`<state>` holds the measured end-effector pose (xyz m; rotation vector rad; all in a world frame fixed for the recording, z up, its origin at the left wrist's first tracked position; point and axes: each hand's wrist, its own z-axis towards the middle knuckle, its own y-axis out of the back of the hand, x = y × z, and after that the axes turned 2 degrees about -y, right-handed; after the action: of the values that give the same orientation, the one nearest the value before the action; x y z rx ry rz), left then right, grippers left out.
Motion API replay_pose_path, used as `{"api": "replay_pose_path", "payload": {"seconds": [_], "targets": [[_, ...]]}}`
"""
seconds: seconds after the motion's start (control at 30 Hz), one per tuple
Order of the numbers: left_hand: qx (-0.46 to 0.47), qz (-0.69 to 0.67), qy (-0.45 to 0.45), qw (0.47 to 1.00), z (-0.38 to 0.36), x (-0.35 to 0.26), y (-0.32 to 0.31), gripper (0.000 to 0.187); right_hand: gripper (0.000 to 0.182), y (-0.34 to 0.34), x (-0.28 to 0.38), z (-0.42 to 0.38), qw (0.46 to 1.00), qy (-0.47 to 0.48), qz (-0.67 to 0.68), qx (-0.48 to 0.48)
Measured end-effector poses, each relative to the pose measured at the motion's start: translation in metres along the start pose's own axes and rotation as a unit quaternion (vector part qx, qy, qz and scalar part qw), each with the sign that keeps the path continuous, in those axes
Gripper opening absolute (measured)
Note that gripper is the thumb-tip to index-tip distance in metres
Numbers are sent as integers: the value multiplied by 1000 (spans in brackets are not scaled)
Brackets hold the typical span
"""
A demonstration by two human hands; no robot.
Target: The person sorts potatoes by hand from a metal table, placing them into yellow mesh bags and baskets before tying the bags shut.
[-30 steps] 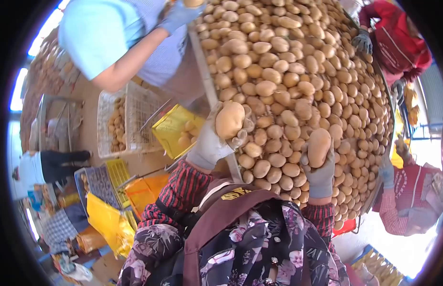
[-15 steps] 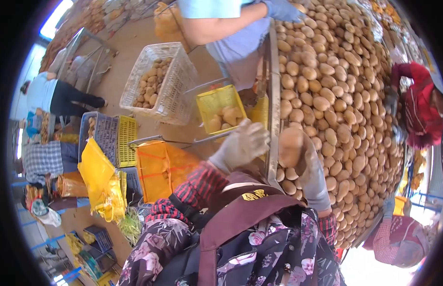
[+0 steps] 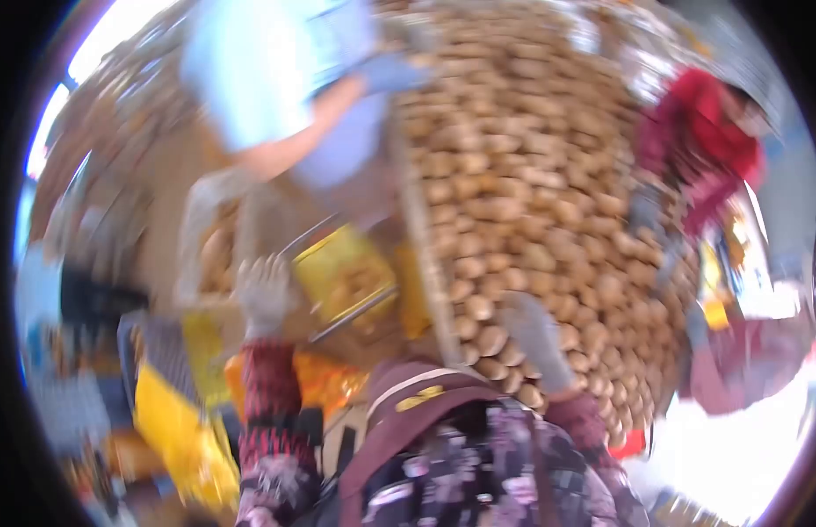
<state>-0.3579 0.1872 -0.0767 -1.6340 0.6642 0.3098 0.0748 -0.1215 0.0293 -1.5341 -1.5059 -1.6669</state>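
Observation:
My left hand (image 3: pixel 266 294), in a pale work glove, is raised to the left of the yellow basket (image 3: pixel 313 263), fingers spread and holding nothing. Several potatoes (image 3: pixel 353 285) lie in that basket. My right hand (image 3: pixel 540 342), gloved in grey, reaches over the near edge of a large heap of potatoes (image 3: pixel 513 206). It looks stretched out flat, with no potato visible in it, though motion blurs the fingers and their undersides are hidden.
A metal edge (image 3: pixel 421 237) borders the heap. Left stand a white crate (image 3: pixel 187 250) with potatoes and yellow sacks (image 3: pixel 175 422). A co-worker in light blue (image 3: pixel 250 79) reaches in from above; others in red (image 3: pixel 729 132) and maroon (image 3: pixel 751 360) are at right.
The view has swung and blurred. My left hand has moved left, away from the heap, fingers spreading. The blurred potato beside my right hand no longer shows there.

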Motion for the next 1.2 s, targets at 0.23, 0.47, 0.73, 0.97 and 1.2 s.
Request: {"api": "replay_pose_path", "payload": {"seconds": [0.23,0.47,0.73,0.97,1.2], "targets": [[191,372,170,892,-103,168,-227,41,48,7,-44,-17,917,183,-352,-47],[350,413,242,805,-80,268,-303,31,27,121,-60,28,939,53,-248,-231],[416,377,320,763,-81,324,-383,30,51,241,-94,223,891,35,-396,-217],[420,390,243,783,-63,350,-395,36,59,231,-26,145,949,29,264,-168],[335,181,428,819,-85,360,-398,46,59,167,0,81,901,16,369,-228]]}}
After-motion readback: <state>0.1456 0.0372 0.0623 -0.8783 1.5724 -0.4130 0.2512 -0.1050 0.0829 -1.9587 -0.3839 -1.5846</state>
